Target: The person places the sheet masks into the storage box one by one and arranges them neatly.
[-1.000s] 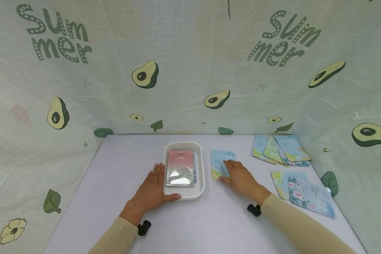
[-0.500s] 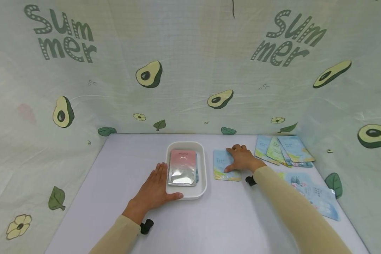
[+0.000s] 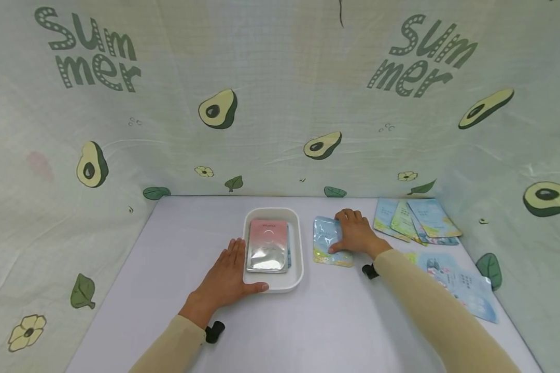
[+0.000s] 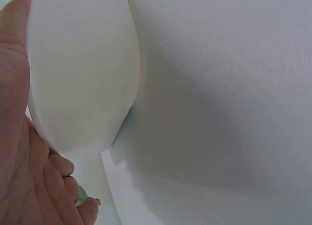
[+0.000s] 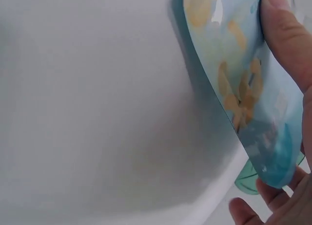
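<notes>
My left hand (image 3: 224,277) lies along the left side of a white tray (image 3: 285,284), its fingers straight against the wall and the thumb over the near rim. In the left wrist view the tray's outer wall (image 4: 83,74) sits against the palm. Inside the tray lies a pink and silver face mask sachet (image 3: 267,243) on top of a blue one, which shows only at its right edge. Right of the tray, my right hand (image 3: 357,235) grips a light blue face mask sachet (image 3: 324,241) between thumb and fingers. In the right wrist view that sachet (image 5: 234,79) is bowed and partly raised.
A fan of several sachets (image 3: 431,217) lies at the back right of the white table (image 3: 270,331). More sachets (image 3: 469,290) overlap near its right edge, partly hidden by my right sleeve. A printed cloth (image 3: 261,67) stands behind and at both sides.
My right hand has moved forward over the blue sachet and taken hold of its edges; the sachet now bends. My left hand and the tray stay as they were.
</notes>
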